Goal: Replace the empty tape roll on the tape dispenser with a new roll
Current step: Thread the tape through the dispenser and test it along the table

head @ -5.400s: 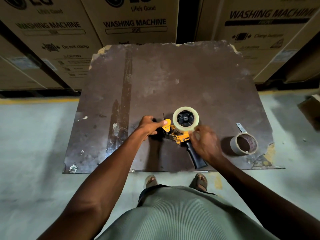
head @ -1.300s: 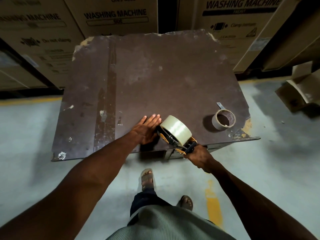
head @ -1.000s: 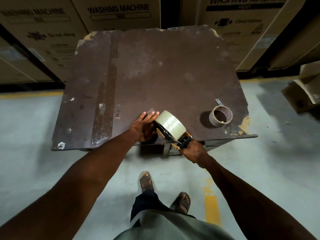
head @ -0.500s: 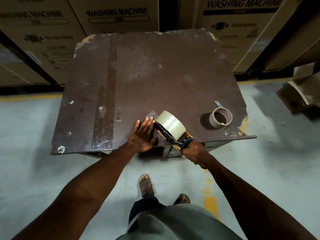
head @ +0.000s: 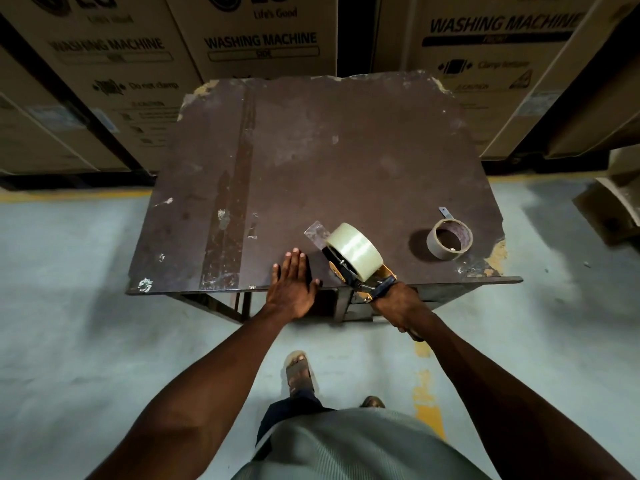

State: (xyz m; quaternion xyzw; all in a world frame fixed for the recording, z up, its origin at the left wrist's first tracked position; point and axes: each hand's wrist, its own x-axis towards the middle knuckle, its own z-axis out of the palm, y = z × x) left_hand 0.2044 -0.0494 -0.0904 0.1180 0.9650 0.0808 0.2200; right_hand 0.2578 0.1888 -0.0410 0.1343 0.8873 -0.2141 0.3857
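Note:
A yellow and black tape dispenser (head: 360, 284) stands tilted at the near edge of the brown table (head: 346, 168), carrying a full clear tape roll (head: 355, 249). My right hand (head: 398, 303) grips its dark handle just off the table's front edge. A short strip of clear tape (head: 316, 232) runs from the roll's far side onto the tabletop. My left hand (head: 292, 284) lies flat, fingers apart, on the table just left of the dispenser. The empty cardboard roll (head: 449, 239) lies on the table to the right, near the chipped corner.
Large cardboard washing machine boxes (head: 259, 36) stand close behind the table and to both sides. A smaller open box (head: 616, 202) sits on the floor at the right. Grey concrete floor with yellow markings (head: 426, 403) surrounds the table; my sandalled feet are below.
My right hand has pulled the dispenser back towards the table's front edge, laying out a strip of tape. My left hand has slid left, away from the roll, and lies flat.

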